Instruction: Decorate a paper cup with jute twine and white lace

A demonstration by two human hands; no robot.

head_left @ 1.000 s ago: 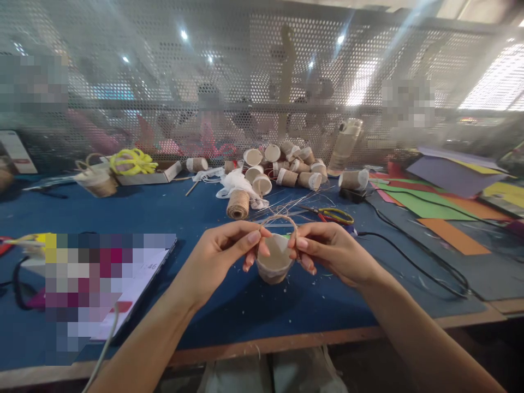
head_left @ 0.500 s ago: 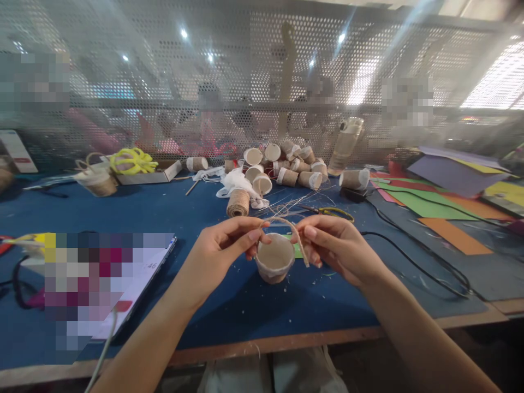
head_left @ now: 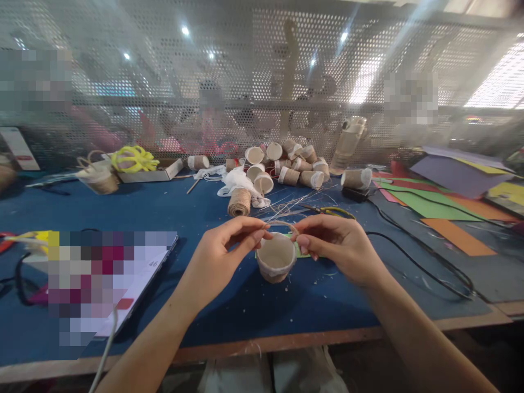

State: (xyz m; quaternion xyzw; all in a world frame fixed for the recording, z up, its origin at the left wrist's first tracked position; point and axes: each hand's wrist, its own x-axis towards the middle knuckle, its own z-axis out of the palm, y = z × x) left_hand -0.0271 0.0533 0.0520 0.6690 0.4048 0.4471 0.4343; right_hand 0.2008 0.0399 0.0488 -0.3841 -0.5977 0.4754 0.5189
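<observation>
A short braided twine cord (head_left: pixel 281 222) arches over the back rim of a paper cup (head_left: pixel 277 261), which stands upright with twine around its lower part and pale trim at the rim. My left hand (head_left: pixel 233 243) is closed on the cord's left end, beside the cup's left rim. At the cord's other end, my right hand (head_left: pixel 335 243) pinches it between thumb and fingers, just right of the cup. A bit of light green paper (head_left: pixel 303 251) lies partly hidden behind the cup.
Behind my hands are a twine spool (head_left: pixel 239 202), a pile of wrapped cups (head_left: pixel 289 176) and yellow-handled scissors (head_left: pixel 333 212). A calendar-like sheet (head_left: pixel 143 278) lies left. Coloured papers (head_left: pixel 426 202) and a black cable (head_left: pixel 426 262) are at right. A perforated metal screen (head_left: pixel 245 71) stands behind.
My right hand has shifted its hold to the cord's right end, which hung free below the fingers before. My left hand keeps its hold, and the cup stays in place.
</observation>
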